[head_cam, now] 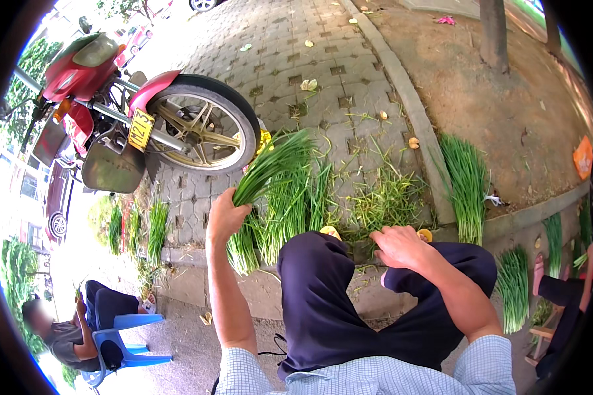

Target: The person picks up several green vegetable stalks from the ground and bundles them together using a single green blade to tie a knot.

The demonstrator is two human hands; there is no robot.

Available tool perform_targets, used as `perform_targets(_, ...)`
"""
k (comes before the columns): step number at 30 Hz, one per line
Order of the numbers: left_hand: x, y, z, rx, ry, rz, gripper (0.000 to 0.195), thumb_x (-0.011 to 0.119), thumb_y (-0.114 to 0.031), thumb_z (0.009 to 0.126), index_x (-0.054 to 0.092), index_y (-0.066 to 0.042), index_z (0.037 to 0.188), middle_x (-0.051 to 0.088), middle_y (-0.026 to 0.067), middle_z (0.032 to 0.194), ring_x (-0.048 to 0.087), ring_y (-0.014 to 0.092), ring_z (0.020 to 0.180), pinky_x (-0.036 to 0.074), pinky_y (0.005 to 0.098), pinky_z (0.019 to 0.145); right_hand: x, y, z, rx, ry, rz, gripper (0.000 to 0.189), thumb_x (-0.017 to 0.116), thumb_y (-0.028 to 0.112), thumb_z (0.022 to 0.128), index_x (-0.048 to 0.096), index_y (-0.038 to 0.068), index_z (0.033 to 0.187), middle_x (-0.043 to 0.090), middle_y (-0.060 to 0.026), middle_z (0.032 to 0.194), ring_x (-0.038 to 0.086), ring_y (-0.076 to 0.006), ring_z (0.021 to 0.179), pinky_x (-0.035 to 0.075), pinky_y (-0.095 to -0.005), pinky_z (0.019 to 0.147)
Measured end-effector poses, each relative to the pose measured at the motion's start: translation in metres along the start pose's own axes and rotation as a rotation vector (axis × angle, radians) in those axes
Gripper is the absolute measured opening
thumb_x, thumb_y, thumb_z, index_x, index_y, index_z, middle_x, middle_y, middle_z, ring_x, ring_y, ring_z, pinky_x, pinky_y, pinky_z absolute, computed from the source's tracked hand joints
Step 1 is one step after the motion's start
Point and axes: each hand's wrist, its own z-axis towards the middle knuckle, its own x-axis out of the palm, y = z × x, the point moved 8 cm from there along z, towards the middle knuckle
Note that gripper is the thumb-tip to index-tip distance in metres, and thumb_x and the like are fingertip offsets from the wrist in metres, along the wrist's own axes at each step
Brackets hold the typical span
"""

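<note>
My left hand point(227, 216) grips a bunch of long green chives point(277, 160), its leaves fanning out towards the motorcycle wheel. Below it, pale-stemmed chives point(286, 212) lie in a heap on the pavers at the kerb. My right hand point(399, 248) hovers over or rests by my right knee, its fingers loosely bent and nothing visible in them. Just beyond it lies a pile of loose, yellowish trimmed leaves point(388, 200). A large chive bundle point(462, 187) lies on the right, across the concrete edging, beside a white tie point(494, 199).
A red motorcycle point(192, 133) with a yellow plate stands ahead on the left. A person point(69, 340) on a blue plastic chair point(123, 345) holds greens at left. Another person point(563, 301) sits at far right near more chives point(513, 289). A tree trunk point(494, 37) rises from bare soil.
</note>
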Motion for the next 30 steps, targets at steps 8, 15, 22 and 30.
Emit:
perform_targets(8, -0.015, -0.079, -0.010, 0.115, 0.030, -0.253, 0.026, 0.061, -0.012, 0.078, 0.060, -0.001, 0.101, 0.051, -0.0001, 0.062, 0.045, 0.007, 0.046, 0.035, 0.0247, 0.039, -0.016, -0.002, 0.011, 0.077, -0.121, 0.189, 0.031, 0.063, 0.028, 0.081, 0.062, 0.000, 0.096, 0.065, -0.0190, 0.082, 0.066, -0.0330, 0.082, 0.052, -0.0423, 0.071)
perform_targets(15, 0.011, -0.152, -0.017, 0.224, 0.159, -0.461, 0.020, 0.063, -0.011, 0.079, 0.057, -0.003, 0.095, 0.047, -0.0025, 0.062, 0.044, 0.006, 0.046, 0.034, 0.0227, 0.039, -0.010, 0.013, 0.030, 0.137, 0.065, 1.399, 0.053, 0.064, 0.050, 0.083, 0.064, 0.001, 0.105, 0.066, -0.0098, 0.091, 0.063, -0.0217, 0.084, 0.053, -0.0367, 0.069)
perform_targets(22, 0.090, -0.192, -0.038, 0.213, 0.437, -0.805, 0.024, 0.067, -0.007, 0.079, 0.056, -0.001, 0.099, 0.055, 0.0008, 0.070, 0.050, 0.009, 0.054, 0.040, 0.0235, 0.044, -0.017, 0.040, 0.047, -0.195, 0.162, 2.042, 0.101, 0.050, 0.076, 0.075, 0.037, -0.003, 0.136, 0.049, -0.0135, 0.127, 0.038, -0.0219, 0.126, 0.035, -0.0419, 0.102)
perform_targets(30, 0.147, -0.178, -0.067, 0.120, 0.604, -0.880, 0.032, 0.068, -0.010, 0.080, 0.054, 0.001, 0.106, 0.060, 0.0051, 0.084, 0.056, 0.014, 0.067, 0.048, 0.0296, 0.057, -0.081, -0.009, 0.042, -0.254, -0.432, 2.404, 0.061, 0.063, 0.055, 0.081, 0.051, 0.008, 0.118, 0.062, -0.0063, 0.101, 0.059, -0.0192, 0.092, 0.049, -0.0387, 0.079)
